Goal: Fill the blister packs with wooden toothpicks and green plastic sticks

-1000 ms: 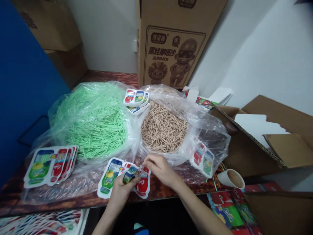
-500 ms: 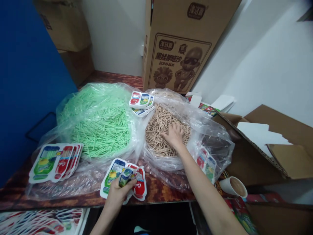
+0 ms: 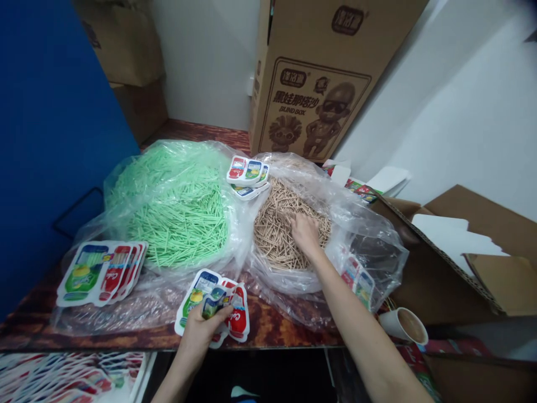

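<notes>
My left hand (image 3: 200, 326) is closed on a small printed packet (image 3: 212, 302), held over a fan of larger bottle-shaped packets (image 3: 197, 291) at the table's front edge. My right hand (image 3: 305, 233) reaches into a clear bag of tan sticks (image 3: 277, 224), its fingers curled down among the sticks. To the left lies a bigger clear bag of green sticks (image 3: 176, 215).
A pile of filled packets (image 3: 100, 272) lies front left. Small packets (image 3: 248, 174) sit stacked between the two bags. A tall printed carton (image 3: 319, 73) stands behind, an open cardboard box (image 3: 453, 246) to the right, a paper cup (image 3: 405, 326) beside my forearm, a blue panel (image 3: 50, 140) on the left.
My right hand left the packet in my left hand, moved up into the bag of tan sticks, and its fingers have curled among them. My left hand has stayed put.
</notes>
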A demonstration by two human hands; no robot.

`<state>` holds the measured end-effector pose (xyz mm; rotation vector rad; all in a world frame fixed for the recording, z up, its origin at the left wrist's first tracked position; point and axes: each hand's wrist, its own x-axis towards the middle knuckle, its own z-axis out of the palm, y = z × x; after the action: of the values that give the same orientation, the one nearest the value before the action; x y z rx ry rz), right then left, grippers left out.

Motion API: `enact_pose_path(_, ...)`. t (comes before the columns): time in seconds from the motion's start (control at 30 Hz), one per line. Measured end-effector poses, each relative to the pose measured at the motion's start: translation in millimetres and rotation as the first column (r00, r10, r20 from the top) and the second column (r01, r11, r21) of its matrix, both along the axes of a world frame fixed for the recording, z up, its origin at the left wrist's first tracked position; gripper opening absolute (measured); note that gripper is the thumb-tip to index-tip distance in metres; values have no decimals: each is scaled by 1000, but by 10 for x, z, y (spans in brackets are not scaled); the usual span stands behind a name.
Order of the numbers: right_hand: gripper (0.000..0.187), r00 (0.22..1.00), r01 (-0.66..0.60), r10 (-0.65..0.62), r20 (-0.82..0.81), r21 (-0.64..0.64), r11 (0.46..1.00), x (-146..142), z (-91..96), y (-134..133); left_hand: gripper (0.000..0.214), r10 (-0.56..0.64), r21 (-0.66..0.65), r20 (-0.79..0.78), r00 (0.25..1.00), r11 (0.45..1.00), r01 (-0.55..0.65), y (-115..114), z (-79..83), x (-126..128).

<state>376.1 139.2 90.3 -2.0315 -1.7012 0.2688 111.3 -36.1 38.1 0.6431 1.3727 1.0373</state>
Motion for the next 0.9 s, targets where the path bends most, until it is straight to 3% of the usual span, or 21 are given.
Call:
enact_pose_path(0.17, 14, 954, -22, 25, -297, 14, 1000, 186, 110, 223, 37, -15, 24, -3, 1000, 1000, 15, 5, 9, 2)
enact_pose_path(0.33, 6, 808, -123, 123, -577, 39, 992, 252, 252, 300, 35, -4, 24, -21, 1000, 1000, 5, -5, 19, 7)
enact_pose_path(0.43, 13, 677, -182, 158, -718, 45, 982, 288, 306, 299, 33, -4, 19, -29, 1000, 1000, 5, -12, 21, 10)
enact_pose_path(0.57, 25, 465, -208, 116, -878, 19, 978, 343, 321, 308, 36, -20, 10, -28, 999, 1000, 20, -14, -14, 17)
enact_pose_path(0.8, 23, 430, -181, 82, -899, 3, 983, 376, 305, 302, 35, -13, 3, -14, 1000, 1000, 13, -11, -34, 22)
enact_pose_path(0.9, 23, 461, -142, 123, -879, 63, 988, 374, 328, 301, 32, 2, -5, -8, 1000, 1000, -2, -19, 3, 27)
